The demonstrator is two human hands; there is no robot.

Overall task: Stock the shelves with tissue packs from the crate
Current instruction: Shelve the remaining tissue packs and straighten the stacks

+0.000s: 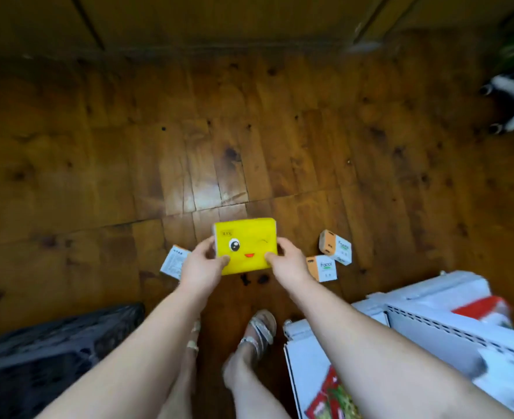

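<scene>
A wooden floor (249,131) fills most of the view. Three small white-and-orange tissue packs lie on it: one (175,263) just left of the left hand and partly hidden behind it, and two (335,247) (322,268) close together just right of the right hand. At the near left stands a dark crate (53,352); its contents are too blurred to tell. At the near right is a white shelf unit (431,325) with a red pack (485,309) lying on it. Between crate and shelf unit, sandalled feet (260,331) stand on the floor. At the far right edge is a blurred black-and-white shape.

The yellow tissue pack (246,246), printed with a winking face, is held above the floor in the middle of the view, between both hands. The left hand (201,264) grips its left end, thumb on the front face and fingers curled behind. The right hand (289,261) grips the right end in the same way.
</scene>
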